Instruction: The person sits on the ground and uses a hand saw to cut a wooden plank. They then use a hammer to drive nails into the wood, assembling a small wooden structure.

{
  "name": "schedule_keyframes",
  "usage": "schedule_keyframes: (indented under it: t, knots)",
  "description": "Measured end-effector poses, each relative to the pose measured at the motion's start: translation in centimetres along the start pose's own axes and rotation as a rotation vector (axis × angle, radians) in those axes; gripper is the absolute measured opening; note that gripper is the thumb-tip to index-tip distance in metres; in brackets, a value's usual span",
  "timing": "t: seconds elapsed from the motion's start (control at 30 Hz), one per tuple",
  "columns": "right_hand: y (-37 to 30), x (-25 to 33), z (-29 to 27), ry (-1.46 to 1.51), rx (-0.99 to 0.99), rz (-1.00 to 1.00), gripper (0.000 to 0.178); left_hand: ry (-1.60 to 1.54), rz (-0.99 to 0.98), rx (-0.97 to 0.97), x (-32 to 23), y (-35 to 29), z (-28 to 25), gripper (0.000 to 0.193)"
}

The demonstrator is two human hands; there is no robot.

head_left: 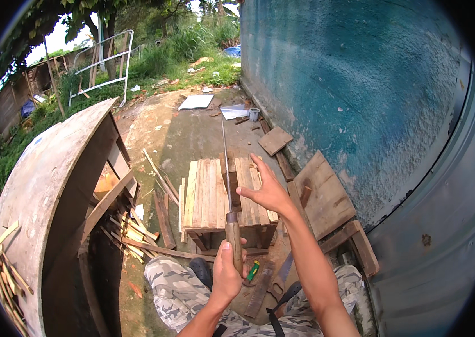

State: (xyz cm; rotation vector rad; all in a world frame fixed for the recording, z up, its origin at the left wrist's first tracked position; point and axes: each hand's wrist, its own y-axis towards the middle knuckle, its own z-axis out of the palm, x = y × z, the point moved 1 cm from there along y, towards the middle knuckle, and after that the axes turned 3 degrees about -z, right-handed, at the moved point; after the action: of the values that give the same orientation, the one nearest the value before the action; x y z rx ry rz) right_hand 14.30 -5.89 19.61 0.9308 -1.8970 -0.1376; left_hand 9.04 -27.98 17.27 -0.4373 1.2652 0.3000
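Observation:
My left hand [228, 273] is wrapped round the wooden handle [234, 241] of a long, thin-bladed tool, held upright in front of me. Its narrow metal blade [226, 163] appears nearly edge-on, so I cannot make out the exact kind. My right hand [268, 191] is open, fingers spread, with the thumb close beside the blade and nothing in the palm. Behind both hands stands a low wooden stool [206, 188] with a slatted top. A dark gap runs between its slats, partly hidden by the blade.
A handsaw [285, 268] and a small green-and-yellow object [254, 270] lie between my feet. Thin wood strips [130, 236] are strewn left, by a large tilted board structure [60, 163]. Planks and a wooden panel [323, 194] lean along the blue wall [338, 84].

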Motion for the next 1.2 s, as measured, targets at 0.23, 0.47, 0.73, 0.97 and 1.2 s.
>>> schedule_keyframes:
  t: [0.23,0.47,0.73,0.97,1.2]
  knots:
    - [3.3,-0.9,2.9,0.249,0.145,-0.037,0.088,0.064,-0.053,0.049,-2.1,0.2,-3.9,0.053]
    - [1.1,0.4,2.2,0.192,0.034,-0.005,0.086,0.169,-0.023,0.138,-3.1,0.0,-6.2,0.043]
    - [-3.9,-8.5,4.5,0.318,-0.195,0.198,0.05,0.151,-0.021,0.169,-3.1,1.0,-5.8,0.044]
    - [-19.7,-24.0,16.6,0.154,-0.113,0.781,0.019,0.141,-0.015,0.13,-3.0,3.2,-4.5,0.049]
    - [-32.2,-29.9,23.6,-0.49,0.879,0.548,0.057,0.181,-0.046,0.119,-4.3,4.7,-3.0,0.049]
